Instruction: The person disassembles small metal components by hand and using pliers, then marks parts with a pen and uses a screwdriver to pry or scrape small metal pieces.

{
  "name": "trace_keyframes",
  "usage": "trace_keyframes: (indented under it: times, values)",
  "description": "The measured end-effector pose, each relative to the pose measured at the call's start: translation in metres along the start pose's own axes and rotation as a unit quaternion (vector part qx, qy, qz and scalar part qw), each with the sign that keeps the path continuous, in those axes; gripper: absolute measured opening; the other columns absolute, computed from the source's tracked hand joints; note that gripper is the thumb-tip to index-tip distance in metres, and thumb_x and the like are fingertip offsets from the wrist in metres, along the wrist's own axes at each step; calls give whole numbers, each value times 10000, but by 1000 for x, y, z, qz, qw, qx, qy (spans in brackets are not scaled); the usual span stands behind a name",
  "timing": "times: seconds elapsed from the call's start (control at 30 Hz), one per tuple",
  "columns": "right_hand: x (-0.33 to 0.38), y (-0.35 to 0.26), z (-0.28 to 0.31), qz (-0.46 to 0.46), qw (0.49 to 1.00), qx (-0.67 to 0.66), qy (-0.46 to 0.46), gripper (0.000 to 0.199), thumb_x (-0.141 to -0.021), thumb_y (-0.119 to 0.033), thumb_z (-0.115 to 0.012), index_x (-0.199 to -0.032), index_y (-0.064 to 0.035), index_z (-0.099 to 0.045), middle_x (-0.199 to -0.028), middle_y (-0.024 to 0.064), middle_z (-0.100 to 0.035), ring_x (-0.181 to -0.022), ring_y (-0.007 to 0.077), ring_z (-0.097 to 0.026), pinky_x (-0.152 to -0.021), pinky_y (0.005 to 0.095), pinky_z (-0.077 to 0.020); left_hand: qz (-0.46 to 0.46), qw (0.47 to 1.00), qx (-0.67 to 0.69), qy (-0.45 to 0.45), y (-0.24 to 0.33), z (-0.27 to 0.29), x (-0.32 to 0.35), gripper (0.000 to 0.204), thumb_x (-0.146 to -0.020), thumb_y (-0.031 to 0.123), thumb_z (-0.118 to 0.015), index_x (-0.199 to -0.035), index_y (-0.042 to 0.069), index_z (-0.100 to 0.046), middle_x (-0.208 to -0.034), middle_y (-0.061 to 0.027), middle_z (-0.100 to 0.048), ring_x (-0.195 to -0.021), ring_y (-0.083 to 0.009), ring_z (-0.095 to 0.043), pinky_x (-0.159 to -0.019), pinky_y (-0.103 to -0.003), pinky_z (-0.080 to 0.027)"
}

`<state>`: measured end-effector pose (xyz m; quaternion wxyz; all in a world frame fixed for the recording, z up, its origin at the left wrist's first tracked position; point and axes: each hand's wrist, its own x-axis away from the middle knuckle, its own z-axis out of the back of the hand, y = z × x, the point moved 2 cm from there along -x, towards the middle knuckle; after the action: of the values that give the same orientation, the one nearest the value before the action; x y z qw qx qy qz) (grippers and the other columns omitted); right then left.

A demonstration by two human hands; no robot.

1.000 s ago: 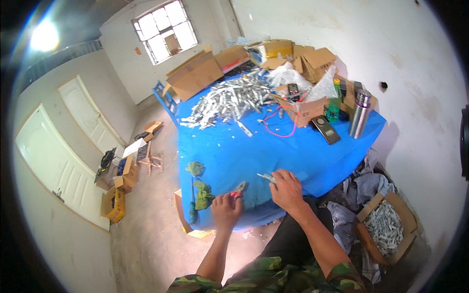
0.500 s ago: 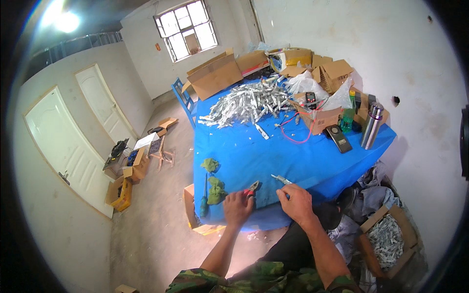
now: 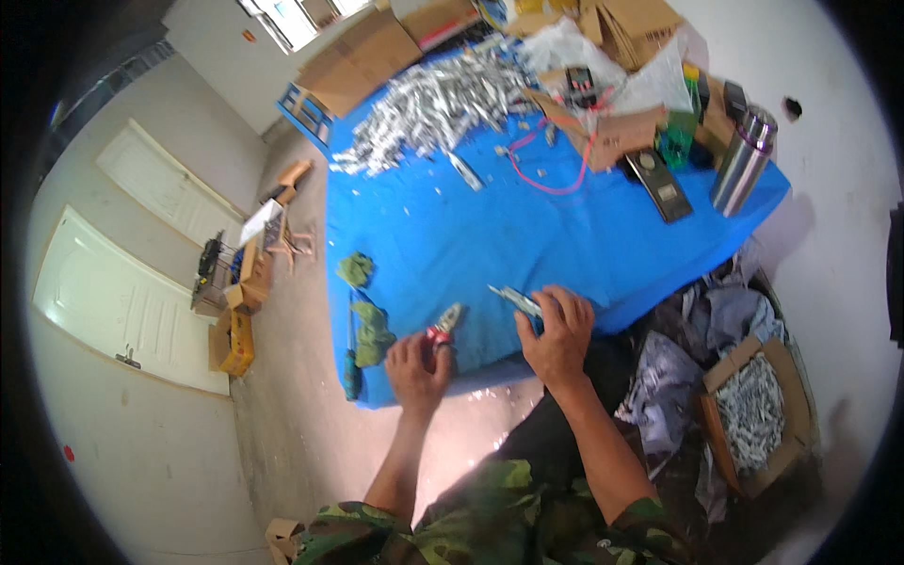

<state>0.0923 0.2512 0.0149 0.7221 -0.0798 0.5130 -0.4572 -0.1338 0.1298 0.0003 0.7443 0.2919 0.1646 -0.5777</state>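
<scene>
My left hand (image 3: 419, 372) lies at the near edge of the blue-covered table, its fingers closed round the red handles of a pair of pliers (image 3: 446, 322). The metal jaws point away from me. To its right, my right hand (image 3: 560, 334) has its fingers curled at the near end of a slim grey-white piece (image 3: 514, 299) with a thin tip, which lies on or just above the cloth. Left of the pliers are a crumpled green cloth (image 3: 373, 334), a smaller green cloth (image 3: 356, 270) and a screwdriver (image 3: 351, 374) with a dark green handle.
A heap of silvery-white pieces (image 3: 433, 104) covers the table's far left. At the right stand a steel flask (image 3: 746, 160), a dark handheld device (image 3: 659, 185), a green bottle (image 3: 675, 141) and cardboard boxes (image 3: 621, 137). A pink-red cable (image 3: 551, 188) loops nearby. A carton of pieces (image 3: 744, 480) sits below right.
The view has tilted downward and shifted, so the table sits higher in it. My right fingers now reach further over the slim piece. The left hand stays on the pliers.
</scene>
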Motion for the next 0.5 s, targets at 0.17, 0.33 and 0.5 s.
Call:
trace_keyframes:
  times: [0.17, 0.33, 0.5]
  values:
    - [-3, 18, 4, 4, 999, -7, -39, 368, -774, -194, -836, -1091, -57, -707, -1147, 99, -662, -1104, 332, -617, -1011, 502, -430, -3, 1000, -10, -18, 3, -4, -4, 426, -908, 292, -755, -1232, 35, -653, -1191, -180, -654, -1121, -392, -598, -986, -491, -454]
    - [-3, 33, 7, 39, 995, 4, -93, 334, -790, -202, -825, -1080, -79, -715, -1143, 58, -666, -1111, 291, -621, -987, 472, -426, 17, 1000, -6, -20, 4, -6, -4, 438, -911, 317, -756, -1243, 48, -661, -1211, -161, -655, -1127, -364, -599, -983, -483, -446]
    - [-2, 29, 4, 44, 995, 15, -93, 294, -825, -201, -793, -1084, -79, -726, -1147, 68, -668, -1108, 306, -613, -987, 482, -418, 26, 1000, 2, -18, 2, -4, -4, 443, -910, 327, -759, -1249, 57, -665, -1228, -156, -648, -1147, -357, -590, -990, -472, -442]
